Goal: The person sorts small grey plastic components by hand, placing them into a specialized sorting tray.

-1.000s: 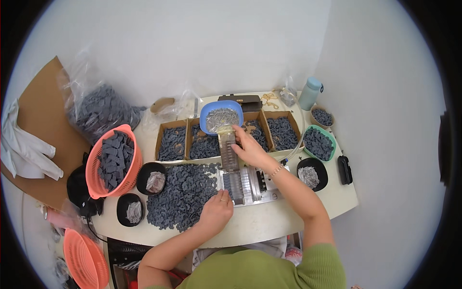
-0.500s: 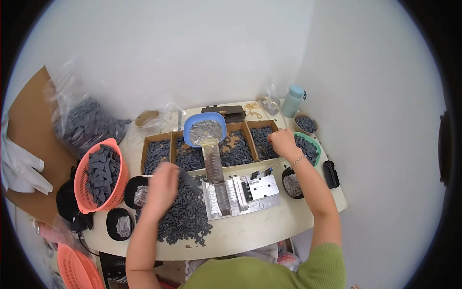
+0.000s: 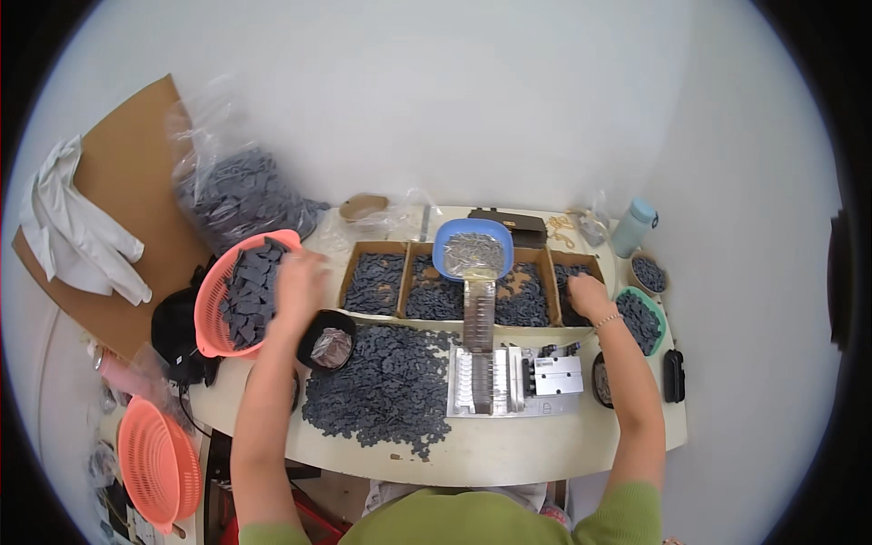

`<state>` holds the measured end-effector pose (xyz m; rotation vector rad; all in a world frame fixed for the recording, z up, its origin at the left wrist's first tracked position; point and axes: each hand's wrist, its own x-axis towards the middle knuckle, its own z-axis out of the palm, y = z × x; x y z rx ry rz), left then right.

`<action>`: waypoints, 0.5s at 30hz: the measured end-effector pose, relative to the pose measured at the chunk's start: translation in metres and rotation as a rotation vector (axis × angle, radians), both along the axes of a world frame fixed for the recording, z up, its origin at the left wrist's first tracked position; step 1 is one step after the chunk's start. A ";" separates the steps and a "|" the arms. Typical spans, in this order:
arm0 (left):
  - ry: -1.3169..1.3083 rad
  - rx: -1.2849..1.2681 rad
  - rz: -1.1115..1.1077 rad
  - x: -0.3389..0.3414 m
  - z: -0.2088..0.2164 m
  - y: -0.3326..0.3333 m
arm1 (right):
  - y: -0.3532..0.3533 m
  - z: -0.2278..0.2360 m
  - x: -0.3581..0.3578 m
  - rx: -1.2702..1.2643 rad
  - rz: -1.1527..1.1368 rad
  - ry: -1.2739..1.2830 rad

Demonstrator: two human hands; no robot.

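My left hand (image 3: 301,283) is at the right edge of the pink basket (image 3: 207,304), which holds flat dark grey pieces (image 3: 252,289). Motion smears its fingers, so what they hold cannot be made out. My right hand (image 3: 589,298) dips into the rightmost compartment of a divided cardboard box (image 3: 400,320), among small grey pieces (image 3: 569,313). Its fingers are curled together, their tips hidden. Between the hands stands a metal fixture (image 3: 465,383) with a clear ridged chute (image 3: 479,316). Above that chute sits a blue bowl (image 3: 473,226) of thin metal pins.
A heap of small grey pieces (image 3: 377,391) covers the table left of the fixture. Black bowls (image 3: 327,341) stand near both forearms. At the right are a green bowl (image 3: 656,313) and a blue bottle (image 3: 634,227). A large clear bag (image 3: 241,195) of grey pieces stands behind the basket.
The view has swung left. My left hand has moved from above the grey heap, where a dark strip showed beside it, to the pink basket. My right hand stays at the rightmost compartment.
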<state>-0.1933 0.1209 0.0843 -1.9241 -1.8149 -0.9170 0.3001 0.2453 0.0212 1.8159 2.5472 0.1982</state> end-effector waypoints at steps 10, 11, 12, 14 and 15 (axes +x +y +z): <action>0.066 -0.516 -0.006 0.041 -0.093 0.078 | -0.058 0.044 -0.014 0.146 0.171 0.371; 0.065 -0.513 -0.005 0.035 -0.095 0.083 | -0.066 0.051 -0.018 0.136 0.201 0.428; 0.020 -0.586 -0.016 0.039 -0.090 0.086 | -0.077 0.057 -0.017 0.135 0.189 0.423; -0.053 -0.614 -0.033 0.046 -0.072 0.075 | -0.092 0.062 -0.020 0.100 0.214 0.523; -0.137 -0.490 -0.065 0.044 -0.066 0.069 | -0.096 0.061 -0.023 0.098 0.250 0.567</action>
